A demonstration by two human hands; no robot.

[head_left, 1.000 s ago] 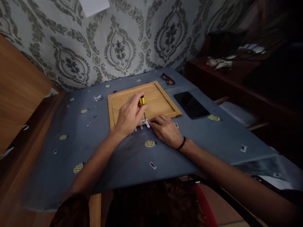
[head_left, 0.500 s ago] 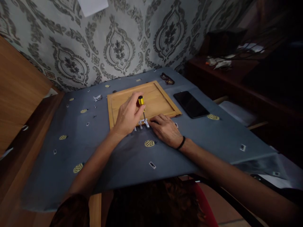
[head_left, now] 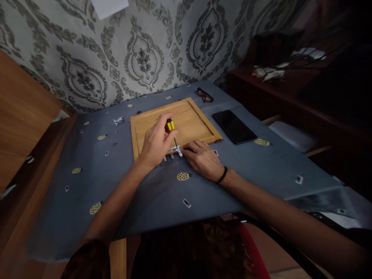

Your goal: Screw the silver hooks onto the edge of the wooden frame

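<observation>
Gripping 1 yellow-black screwdriver [head_left: 171, 125]: left hand [head_left: 155, 142], tip at metal hooks [head_left: 179, 152] along wooden panel [head_left: 187, 122]; right hand [head_left: 206, 159] beside, grip unclear.

Shows only part of a yellow-and-black screwdriver [head_left: 171, 124] inside the left hand [head_left: 155, 144], hides some of the wooden panel [head_left: 188, 123] behind it, leaves tiny pieces [head_left: 115, 143] to its left unidentifiable and contact between the right hand [head_left: 207, 161] and the metal fitting [head_left: 179, 151] unclear, crops a white sheet [head_left: 109, 7] beyond both.

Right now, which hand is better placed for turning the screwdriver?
Probably left: the left hand grips the screwdriver, which points down at the metal piece. The right hand is beside that piece, off the screwdriver.
</observation>
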